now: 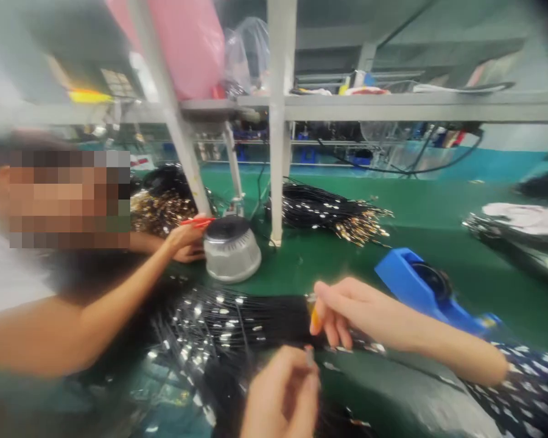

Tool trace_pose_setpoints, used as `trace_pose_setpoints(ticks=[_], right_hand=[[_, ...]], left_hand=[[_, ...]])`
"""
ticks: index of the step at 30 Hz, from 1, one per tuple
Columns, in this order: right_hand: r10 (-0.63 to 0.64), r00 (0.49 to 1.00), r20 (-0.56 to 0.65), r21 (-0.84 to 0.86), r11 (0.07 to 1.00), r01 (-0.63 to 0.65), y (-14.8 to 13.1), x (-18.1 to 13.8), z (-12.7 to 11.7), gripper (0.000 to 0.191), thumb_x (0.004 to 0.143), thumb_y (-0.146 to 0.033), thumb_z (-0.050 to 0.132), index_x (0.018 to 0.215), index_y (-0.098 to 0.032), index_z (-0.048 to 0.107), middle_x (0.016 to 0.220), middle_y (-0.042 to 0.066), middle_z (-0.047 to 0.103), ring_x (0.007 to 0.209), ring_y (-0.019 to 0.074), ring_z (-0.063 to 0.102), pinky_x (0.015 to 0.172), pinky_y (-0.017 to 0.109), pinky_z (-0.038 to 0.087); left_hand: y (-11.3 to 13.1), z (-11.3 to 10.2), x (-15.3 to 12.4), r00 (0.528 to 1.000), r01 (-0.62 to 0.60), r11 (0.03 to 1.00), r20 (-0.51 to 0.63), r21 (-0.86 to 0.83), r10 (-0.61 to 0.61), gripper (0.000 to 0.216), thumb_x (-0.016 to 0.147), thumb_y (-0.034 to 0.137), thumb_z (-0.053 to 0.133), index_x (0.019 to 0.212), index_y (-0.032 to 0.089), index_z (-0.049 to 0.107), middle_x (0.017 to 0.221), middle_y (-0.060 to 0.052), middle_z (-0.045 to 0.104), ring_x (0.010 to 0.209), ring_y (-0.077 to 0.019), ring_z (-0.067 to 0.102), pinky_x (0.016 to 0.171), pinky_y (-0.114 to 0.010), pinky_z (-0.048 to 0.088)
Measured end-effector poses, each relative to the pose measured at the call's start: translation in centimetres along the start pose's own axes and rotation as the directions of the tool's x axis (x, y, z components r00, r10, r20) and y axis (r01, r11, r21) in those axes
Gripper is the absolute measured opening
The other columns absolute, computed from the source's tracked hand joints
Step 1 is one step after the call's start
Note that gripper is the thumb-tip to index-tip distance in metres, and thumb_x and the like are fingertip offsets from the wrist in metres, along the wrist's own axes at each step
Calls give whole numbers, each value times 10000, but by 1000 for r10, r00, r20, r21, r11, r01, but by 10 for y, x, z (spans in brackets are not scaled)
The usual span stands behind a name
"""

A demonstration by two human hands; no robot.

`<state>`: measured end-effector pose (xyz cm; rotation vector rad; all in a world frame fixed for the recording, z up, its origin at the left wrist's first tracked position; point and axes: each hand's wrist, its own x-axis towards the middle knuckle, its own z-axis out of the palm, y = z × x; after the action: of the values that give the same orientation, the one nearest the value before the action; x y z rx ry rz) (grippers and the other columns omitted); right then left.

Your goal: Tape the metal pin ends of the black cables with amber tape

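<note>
My right hand [340, 307] is closed around a small orange object [315, 319] with a pale, shiny top; its exact kind is blurred. Lower and to the left, my left hand [283, 389] pinches a small grey piece [309, 358] with a reddish tip, too smeared to name. A spread of thin black cables [274, 316] with shiny metal ends lies under and beyond both hands. More black cable hangs below, partly hidden behind my left hand.
A co-worker's hand [189, 237] with a red-handled tool [198, 222] is at left, beside a grey-white round device [232, 255]. A blue tape dispenser [411, 283] stands right. Another cable bundle [319, 207] lies behind the white shelf post [277, 152]. Pale cloth [525, 218] lies far right.
</note>
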<state>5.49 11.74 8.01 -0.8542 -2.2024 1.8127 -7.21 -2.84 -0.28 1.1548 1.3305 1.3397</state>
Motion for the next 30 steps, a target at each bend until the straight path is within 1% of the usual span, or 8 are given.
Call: trace_pose_setpoints(ticks=[2, 4, 11, 16, 18, 21, 25, 30], right_hand=[[59, 998, -27, -96, 993, -62, 11, -18, -4, 712, 925, -663, 324, 667, -108, 690, 555, 55, 629, 437, 99, 519, 501, 226, 436], [91, 996, -19, -183, 979, -93, 17, -28, -4, 734, 944, -641, 279, 647, -116, 697, 548, 61, 630, 457, 114, 538, 540, 242, 458], [104, 994, 18, -382, 920, -89, 14, -35, 0, 686, 968, -576, 308, 605, -132, 683, 555, 50, 654, 476, 116, 559, 540, 236, 398], [58, 998, 25, -417, 908, -42, 16, -37, 2, 715, 944, -638, 319, 605, -131, 692, 537, 42, 636, 492, 120, 547, 552, 243, 375], [84, 996, -7, -355, 931, -81, 27, -36, 3, 728, 945, -645, 300, 635, -122, 700, 538, 47, 627, 494, 119, 548, 556, 243, 388], [157, 982, -105, -129, 977, -170, 53, -33, 9, 714, 943, -653, 284, 832, -104, 727, 575, 37, 622, 460, 105, 522, 531, 242, 410], [32, 972, -232, 195, 981, 14, 81, -33, 27, 585, 909, -625, 437, 922, -112, 718, 765, 53, 680, 590, 109, 574, 611, 241, 463], [24, 937, -349, 346, 932, 105, 81, -37, 49, 260, 786, -385, 706, 865, -139, 727, 834, 52, 731, 747, 156, 639, 728, 277, 491]], left_hand=[[9, -1, 5, 996, -25, 999, -85, 40, 29, 185, 929, 366, 533, 829, 223, 595, 729, -5, 588, 666, -157, 534, 621, -267, 443], [16, 1, 11, 994, 6, 997, -109, 77, 2, 154, 908, 327, 559, 805, 218, 591, 717, 7, 563, 658, -149, 519, 614, -251, 425], [14, 8, 19, 988, 156, 973, -6, 172, -157, 199, 823, 382, 656, 911, 203, 642, 823, -26, 648, 755, -187, 577, 682, -280, 448], [12, 12, 21, 988, 156, 971, -29, 179, -154, 209, 828, 378, 662, 762, 181, 675, 738, -33, 660, 710, -180, 547, 669, -276, 424], [11, 13, 21, 984, 171, 979, -65, 111, -165, 213, 813, 357, 688, 710, 171, 667, 703, -24, 649, 673, -154, 525, 649, -255, 408], [9, 13, 22, 962, 226, 973, -147, -38, -229, 207, 774, 339, 740, 709, 163, 653, 603, 25, 559, 555, -92, 425, 534, -208, 332], [6, 13, 23, 935, 296, 942, -154, -156, -319, 257, 736, 358, 775, 703, 144, 636, 537, 58, 462, 483, -56, 327, 464, -187, 243], [2, 14, 24, 934, 301, 941, -153, -156, -324, 262, 742, 351, 776, 711, 138, 626, 540, 60, 455, 484, -48, 338, 462, -178, 242]])
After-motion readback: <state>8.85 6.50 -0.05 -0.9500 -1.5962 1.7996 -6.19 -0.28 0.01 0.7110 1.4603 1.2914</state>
